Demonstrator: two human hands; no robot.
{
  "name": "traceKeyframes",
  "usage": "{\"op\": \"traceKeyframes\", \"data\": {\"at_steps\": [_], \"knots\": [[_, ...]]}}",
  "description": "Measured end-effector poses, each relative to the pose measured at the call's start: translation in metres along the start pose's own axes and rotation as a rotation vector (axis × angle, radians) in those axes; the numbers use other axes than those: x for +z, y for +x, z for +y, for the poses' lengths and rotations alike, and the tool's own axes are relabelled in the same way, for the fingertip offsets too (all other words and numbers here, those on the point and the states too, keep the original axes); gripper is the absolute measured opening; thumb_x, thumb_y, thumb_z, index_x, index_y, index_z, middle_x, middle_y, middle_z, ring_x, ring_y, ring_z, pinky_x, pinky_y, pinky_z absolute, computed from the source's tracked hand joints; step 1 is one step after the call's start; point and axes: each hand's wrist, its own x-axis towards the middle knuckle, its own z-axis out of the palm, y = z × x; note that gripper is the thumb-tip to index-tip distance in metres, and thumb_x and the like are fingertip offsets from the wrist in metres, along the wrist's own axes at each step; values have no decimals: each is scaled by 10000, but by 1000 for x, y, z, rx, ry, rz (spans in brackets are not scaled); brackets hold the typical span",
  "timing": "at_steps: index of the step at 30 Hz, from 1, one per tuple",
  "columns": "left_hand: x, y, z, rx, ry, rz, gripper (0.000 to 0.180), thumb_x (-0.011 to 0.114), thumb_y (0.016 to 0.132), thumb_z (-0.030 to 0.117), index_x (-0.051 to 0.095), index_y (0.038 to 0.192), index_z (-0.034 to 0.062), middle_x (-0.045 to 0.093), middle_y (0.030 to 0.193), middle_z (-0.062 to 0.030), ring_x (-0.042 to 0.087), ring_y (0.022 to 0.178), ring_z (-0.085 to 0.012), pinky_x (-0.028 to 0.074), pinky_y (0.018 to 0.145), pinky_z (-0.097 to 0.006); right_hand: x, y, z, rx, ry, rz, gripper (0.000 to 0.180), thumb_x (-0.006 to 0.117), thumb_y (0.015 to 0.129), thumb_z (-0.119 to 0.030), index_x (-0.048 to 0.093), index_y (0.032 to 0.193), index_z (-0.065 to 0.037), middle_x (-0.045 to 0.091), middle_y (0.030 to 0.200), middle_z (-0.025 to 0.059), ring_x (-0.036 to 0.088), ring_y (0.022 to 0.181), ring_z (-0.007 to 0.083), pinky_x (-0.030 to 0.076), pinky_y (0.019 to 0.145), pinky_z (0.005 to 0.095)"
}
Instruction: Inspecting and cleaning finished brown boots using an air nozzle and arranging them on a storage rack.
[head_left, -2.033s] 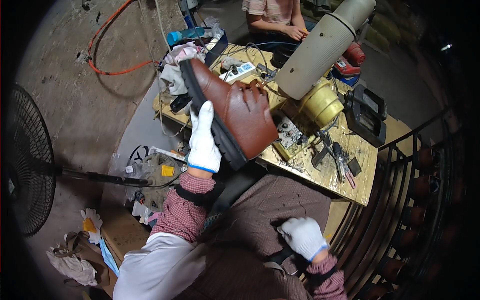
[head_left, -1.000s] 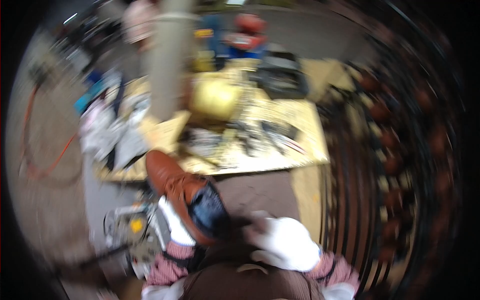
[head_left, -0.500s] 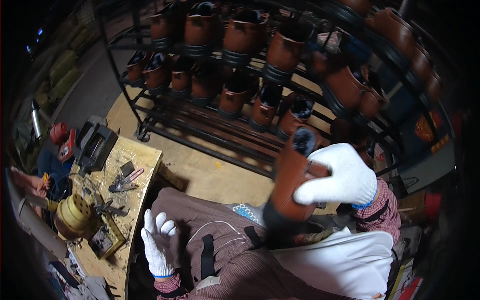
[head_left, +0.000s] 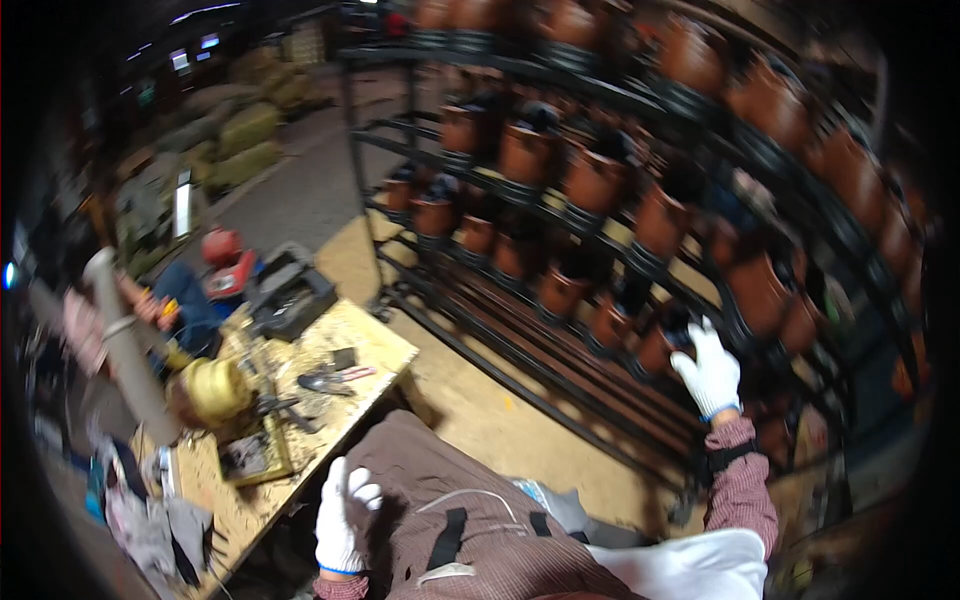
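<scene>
Both of my hands wear white knit gloves with blue cuffs. My right hand (head_left: 713,370) reaches out to the rack, fingers apart. Its fingertips are beside a brown boot (head_left: 655,348) with a dark sole and dark lining on the lower shelf. Whether they touch it I cannot tell. Close to my lap, between the workbench and my brown apron (head_left: 470,490), my left hand (head_left: 345,520) is raised with its fingers loosely bent and nothing seen in it. More brown boots stand in rows on the black metal rack (head_left: 440,320).
At the left is a wooden workbench (head_left: 385,350) with pliers (head_left: 325,382), a yellow round machine part (head_left: 215,390) and a black bin (head_left: 290,290). Another person's hand (head_left: 150,305) shows behind it. Grey cloths (head_left: 190,530) lie at its near end. Stacked sacks (head_left: 250,130) are farther back.
My right hand has moved from above my lap, where it held a brown boot, out to the rack. No boot shows in its grip now. The view has swung right; my left hand keeps its pose.
</scene>
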Motion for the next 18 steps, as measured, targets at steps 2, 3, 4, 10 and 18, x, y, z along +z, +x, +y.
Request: {"op": "traceKeyframes", "data": {"at_steps": [2, 3, 4, 10, 18], "knots": [[6, 2, -2, -19, -11, 17, 471, 521, 1098, 365, 501, 1508, 135, 632, 1161, -56, 631, 954, -188, 519, 821, -351, 30, 6, 10, 79, 240, -235, 527, 774, 840, -384, 680, 1259, -78, 704, 1203, 207, 674, 1082, 419, 546, 938, 464], [-6, 4, -10, 32, 52, -47, 641, 488, 1079, 522, 392, 1576, 128, 634, 1216, -67, 612, 977, -207, 504, 876, -379, 38, 15, 2, 146, -1, -291, 433, 767, 839, -411, 717, 1109, -75, 727, 1086, 196, 701, 1007, 389, 558, 883, 472], [1, 0, -6, 17, 102, 17, 630, 506, 1080, 487, 405, 1570, 104, 638, 1242, -90, 635, 989, -222, 528, 888, -390, 48, 25, -7, 122, -148, -319, 415, 757, 810, -447, 761, 965, -62, 740, 968, 214, 707, 917, 414, 559, 808, 487], [-18, -20, -16, 139, 8, 37, 568, 480, 1109, 315, 378, 1589, 30, 622, 1320, -152, 668, 1051, -214, 536, 936, -350, -6, 26, -150, -192, 77, -649, 583, 689, 861, -618, 756, 843, -39, 698, 669, 138, 719, 645, 293, 557, 642, 396], [-18, -32, -8, 216, -229, 298, 691, 400, 1099, 539, 368, 1588, 53, 554, 1475, -172, 627, 1232, -302, 502, 1056, -433, -22, -8, -351, -1465, 841, -657, 418, 786, 870, -451, 747, 1028, -66, 718, 840, 91, 651, 567, 281, 503, 526, 381]]}}
